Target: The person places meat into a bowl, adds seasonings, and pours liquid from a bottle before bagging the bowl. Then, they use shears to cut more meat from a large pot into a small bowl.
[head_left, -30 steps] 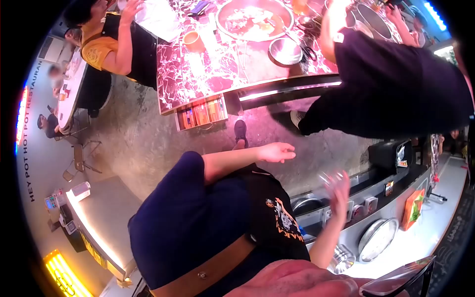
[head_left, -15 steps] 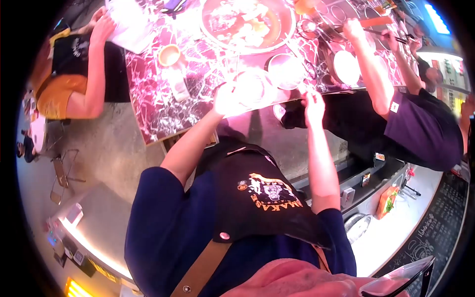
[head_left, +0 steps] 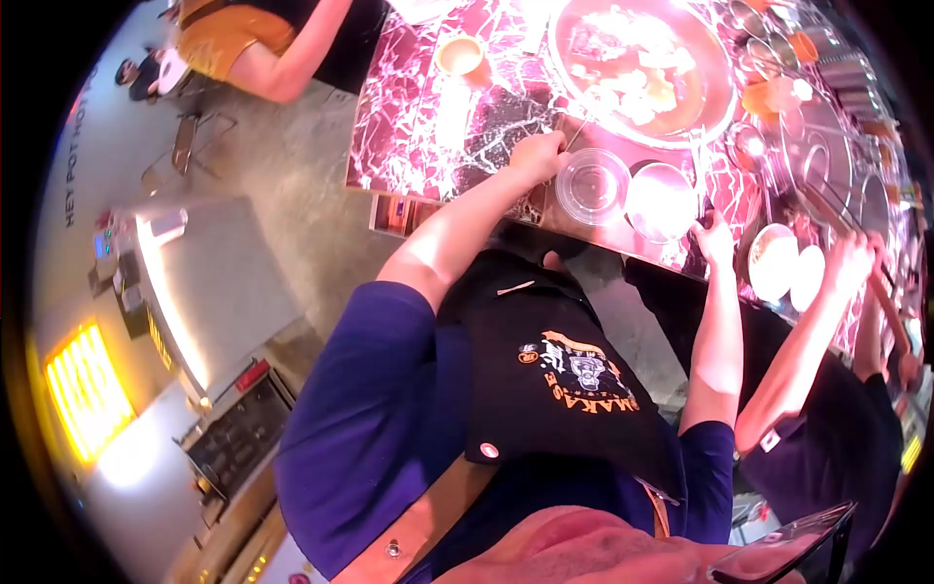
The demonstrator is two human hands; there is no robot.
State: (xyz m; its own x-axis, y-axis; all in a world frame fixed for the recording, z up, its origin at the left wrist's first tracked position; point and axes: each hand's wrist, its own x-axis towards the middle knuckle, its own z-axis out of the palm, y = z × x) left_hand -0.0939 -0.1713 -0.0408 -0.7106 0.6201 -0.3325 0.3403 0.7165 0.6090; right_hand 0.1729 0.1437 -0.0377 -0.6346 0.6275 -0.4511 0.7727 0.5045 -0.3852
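Note:
My left hand (head_left: 540, 158) is closed beside a clear round plastic container (head_left: 592, 187), and a thin rod-like utensil rises from its fingers toward the big pan. A white round bowl (head_left: 662, 202) stands right of the container, both near the table's front edge. Close to that bowl, my right hand (head_left: 715, 239) is closed around the dark end of a long-handled utensil (head_left: 700, 175), which points up to the pan's rim. The wide round pan (head_left: 732, 102) lies beyond the bowls, with pale chunks of food in reddish-brown liquid. Glare washes out much of this area.
An orange-brown cup (head_left: 460, 56) stands on the marble-patterned table (head_left: 399, 127) at left. White oval plates (head_left: 773, 261) lie to the right, near a co-worker's hands (head_left: 851, 258) holding a long handle. Another person in an orange shirt (head_left: 229, 44) is at the far left.
My view has swung, so the table and bowls appear farther right. Both my hands stay on either side of the bowls, my right hand now closed on the utensil's dark end.

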